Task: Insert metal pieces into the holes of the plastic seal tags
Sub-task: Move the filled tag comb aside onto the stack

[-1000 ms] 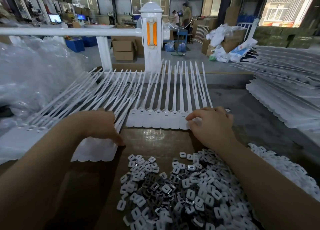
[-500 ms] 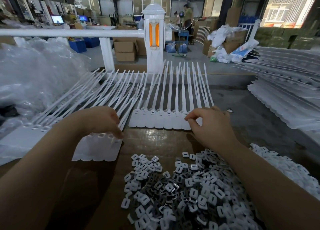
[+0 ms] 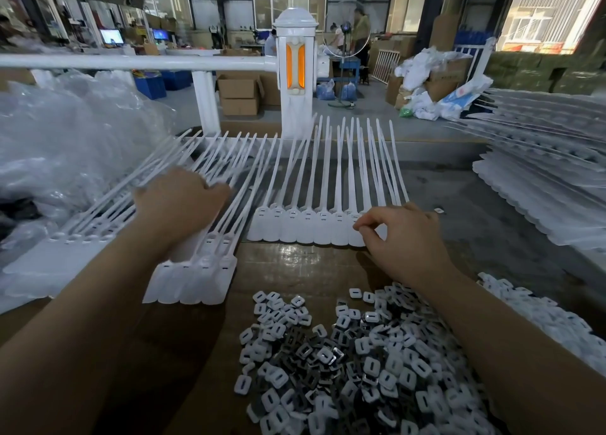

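Head view: the left hand [image 3: 178,201] has slid up a loose tag strip [image 3: 196,270], gripping its tails, while the right hand [image 3: 403,237] pinches something tiny, maybe a metal piece, at the flat tag row's [image 3: 305,228] last slot, the clip pile [image 3: 344,359] nearer.

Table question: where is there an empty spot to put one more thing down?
Bare brown table shows between the row of seal tags and the pile of metal pieces. More bare room lies right of the right hand, before the stacked tags. The left side is crowded under the left hand.
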Available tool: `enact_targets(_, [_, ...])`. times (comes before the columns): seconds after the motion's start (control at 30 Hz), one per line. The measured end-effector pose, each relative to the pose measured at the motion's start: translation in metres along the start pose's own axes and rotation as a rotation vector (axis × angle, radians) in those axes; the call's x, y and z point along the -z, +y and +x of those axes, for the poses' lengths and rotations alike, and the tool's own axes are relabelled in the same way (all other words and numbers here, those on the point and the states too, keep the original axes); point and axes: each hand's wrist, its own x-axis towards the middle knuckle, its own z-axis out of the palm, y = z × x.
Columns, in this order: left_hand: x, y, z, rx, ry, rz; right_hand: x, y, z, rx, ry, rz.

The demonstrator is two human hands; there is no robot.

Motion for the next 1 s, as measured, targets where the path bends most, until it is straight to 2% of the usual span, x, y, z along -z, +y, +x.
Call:
enact_targets(0.07, [0.01, 0.007, -0.003, 0.026, 0.29, -0.104, 0.001, 0.0, 0.0, -0.001, -0.002, -0.003])
enact_targets(0.13, [0.016, 0.015, -0.009, 0.046, 0.504, -0.193, 0.002, -0.002, 0.0, -0.002, -0.003, -0.006])
enact_targets(0.23, [0.018, 0.031, -0.019, -0.015, 0.689, -0.226, 0.007, -0.008, -0.002, 0.002, -0.008, 0.131])
enact_targets(0.3, [0.016, 0.045, -0.03, -0.089, 0.733, -0.246, 0.016, -0.013, -0.003, -0.011, -0.109, 0.437])
enact_targets(0.37, [0.009, 0.06, -0.042, -0.186, 0.72, -0.258, 0.028, -0.023, -0.004, 0.017, -0.325, 0.723])
enact_targets(0.43, [0.001, 0.072, -0.052, -0.287, 0.688, -0.254, 0.035, -0.031, -0.004, 0.063, -0.499, 0.843])
enact_targets(0.5, [-0.005, 0.08, -0.06, -0.354, 0.66, -0.266, 0.033, -0.038, -0.004, 0.089, -0.534, 0.856])
enact_targets(0.63, [-0.008, 0.092, -0.071, -0.512, 0.592, -0.285, 0.023, -0.045, -0.004, 0.047, -0.374, 0.793])
enact_targets(0.8, [-0.012, 0.092, -0.075, -0.713, 0.451, -0.318, 0.029, -0.035, 0.001, -0.172, -0.198, 0.967])
enact_targets(0.87, [-0.013, 0.089, -0.073, -0.715, 0.445, -0.302, 0.026, -0.027, 0.007, -0.369, -0.129, 1.042])
enact_targets(0.93, [-0.015, 0.084, -0.068, -0.642, 0.434, -0.295, 0.023, -0.021, 0.011, -0.563, -0.038, 1.002])
enact_targets(1.0, [-0.019, 0.077, -0.06, -0.544, 0.386, -0.297, 0.022, -0.015, 0.016, -0.676, 0.04, 0.973])
